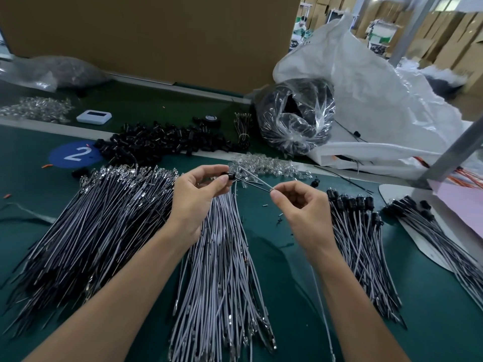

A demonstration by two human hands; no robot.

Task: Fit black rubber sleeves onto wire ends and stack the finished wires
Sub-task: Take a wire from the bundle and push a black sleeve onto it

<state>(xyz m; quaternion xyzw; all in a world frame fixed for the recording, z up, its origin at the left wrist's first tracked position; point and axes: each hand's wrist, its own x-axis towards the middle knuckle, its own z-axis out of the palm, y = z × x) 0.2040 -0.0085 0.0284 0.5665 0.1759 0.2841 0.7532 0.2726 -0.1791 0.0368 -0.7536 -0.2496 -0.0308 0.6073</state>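
My left hand (194, 194) pinches a small black rubber sleeve (228, 176) between thumb and forefinger. My right hand (300, 205) pinches the end of a thin wire (254, 180) that runs up-left into the sleeve. Both hands hover over the green table. Loose black sleeves (162, 142) lie heaped behind my left hand. Bare grey wires (219, 257) fan out between my arms, and a larger spread (86, 226) lies to the left. Finished wires with black sleeves (358, 231) are stacked to the right, with another stack (433, 231) beyond.
Clear small parts (264, 165) are piled just behind my hands. A plastic bag of black parts (295, 116) and a big white sack (371, 100) stand at the back right. A metal post (452, 152) rises on the right. A cardboard wall (156, 35) closes off the back.
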